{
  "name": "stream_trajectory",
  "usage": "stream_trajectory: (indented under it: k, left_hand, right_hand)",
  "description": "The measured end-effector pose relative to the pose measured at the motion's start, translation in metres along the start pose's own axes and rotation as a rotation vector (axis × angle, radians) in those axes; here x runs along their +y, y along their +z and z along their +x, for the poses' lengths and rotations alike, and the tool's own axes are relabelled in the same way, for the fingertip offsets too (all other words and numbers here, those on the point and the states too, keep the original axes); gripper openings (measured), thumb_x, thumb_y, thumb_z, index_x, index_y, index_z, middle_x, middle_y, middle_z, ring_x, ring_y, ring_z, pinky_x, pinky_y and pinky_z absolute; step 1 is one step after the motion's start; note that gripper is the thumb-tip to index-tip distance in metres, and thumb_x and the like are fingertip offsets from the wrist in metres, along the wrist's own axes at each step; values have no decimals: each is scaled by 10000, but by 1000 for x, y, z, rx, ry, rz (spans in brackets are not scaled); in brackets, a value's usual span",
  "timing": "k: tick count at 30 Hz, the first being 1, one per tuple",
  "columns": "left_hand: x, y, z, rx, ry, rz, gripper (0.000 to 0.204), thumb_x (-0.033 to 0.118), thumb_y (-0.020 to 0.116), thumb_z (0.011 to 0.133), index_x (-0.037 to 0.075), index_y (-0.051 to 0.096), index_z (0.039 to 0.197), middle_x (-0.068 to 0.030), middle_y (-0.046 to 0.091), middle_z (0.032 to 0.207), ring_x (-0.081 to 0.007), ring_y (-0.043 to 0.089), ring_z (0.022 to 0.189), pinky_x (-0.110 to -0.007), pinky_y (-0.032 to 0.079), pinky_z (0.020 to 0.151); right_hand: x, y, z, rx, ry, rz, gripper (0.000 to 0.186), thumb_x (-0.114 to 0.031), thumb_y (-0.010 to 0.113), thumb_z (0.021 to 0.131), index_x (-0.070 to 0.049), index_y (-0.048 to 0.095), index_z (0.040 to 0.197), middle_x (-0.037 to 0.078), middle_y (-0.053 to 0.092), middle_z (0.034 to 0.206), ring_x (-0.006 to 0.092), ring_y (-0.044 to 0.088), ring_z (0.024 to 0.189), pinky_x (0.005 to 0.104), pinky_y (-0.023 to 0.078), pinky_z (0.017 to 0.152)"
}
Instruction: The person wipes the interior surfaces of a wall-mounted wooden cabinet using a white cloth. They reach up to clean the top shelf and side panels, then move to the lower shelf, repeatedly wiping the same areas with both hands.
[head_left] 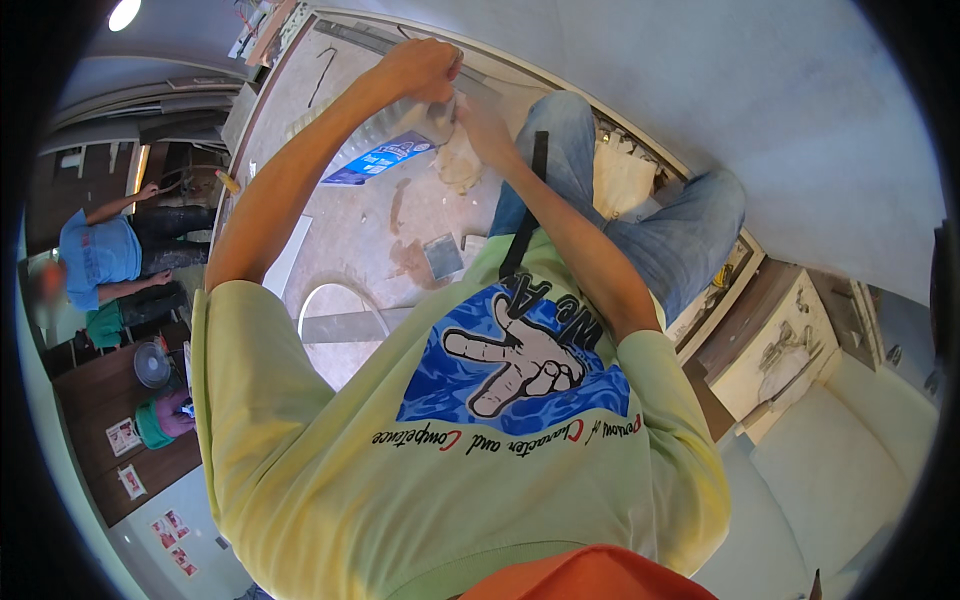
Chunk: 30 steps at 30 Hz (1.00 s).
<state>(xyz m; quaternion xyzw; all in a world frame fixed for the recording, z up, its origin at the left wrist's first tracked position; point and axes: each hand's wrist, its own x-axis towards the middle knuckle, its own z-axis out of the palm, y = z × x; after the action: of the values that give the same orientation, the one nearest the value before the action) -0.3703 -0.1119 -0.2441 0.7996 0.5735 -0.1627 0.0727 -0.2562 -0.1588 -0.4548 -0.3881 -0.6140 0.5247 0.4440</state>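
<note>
At the top of the board (385, 260), my left hand (425, 70) is closed by a grey metal strip (480, 80); what it grips is hidden. My right hand (470, 120) is just below it, blurred, with its fingers hard to make out. Beneath my hands lies clear plastic (408, 118) with a blue label (375, 158), beside a crumpled beige item (458, 172). A grey square piece (442, 257) and a looped pale band (335, 290) lie nearer my body.
My bent knees (700, 210) rest at the right beside a pale wall (760, 90). A yellow-handled tool (227, 181) lies at the left edge. A co-worker in blue (95, 255) and other people are farther left. A wooden unit (775, 350) stands at lower right.
</note>
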Motion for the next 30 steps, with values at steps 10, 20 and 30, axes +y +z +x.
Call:
stream_trajectory:
  k: [10, 20, 30]
  left_hand:
    - [-22, 41, -1, 82, 75, -20, 455, 355, 795, 662, 90, 701, 1021, -163, 725, 962, -385, 698, 931, -504, 532, 772]
    - [-50, 152, -93, 344, -260, -372, 511, 355, 847, 767, 118, 721, 1202, -165, 748, 935, -359, 722, 887, -482, 555, 782]
    - [-15, 245, -125, 446, -632, -778, 500, 271, 846, 817, 31, 719, 1238, -184, 750, 904, -302, 735, 851, -416, 567, 755]
  right_hand:
    - [16, -1, -3, -84, 16, -31, 386, -308, 513, 1069, 3, 645, 1255, 266, 694, 1132, 420, 661, 1053, 489, 502, 899]
    - [-11, -6, 16, -224, -227, -386, 436, -226, 559, 1018, -12, 606, 1395, 268, 642, 1344, 417, 621, 1239, 441, 485, 1039]
    - [38, 1, 21, -355, 56, -204, 444, -250, 571, 1030, 63, 620, 1341, 267, 683, 1285, 380, 659, 1194, 413, 496, 1017]
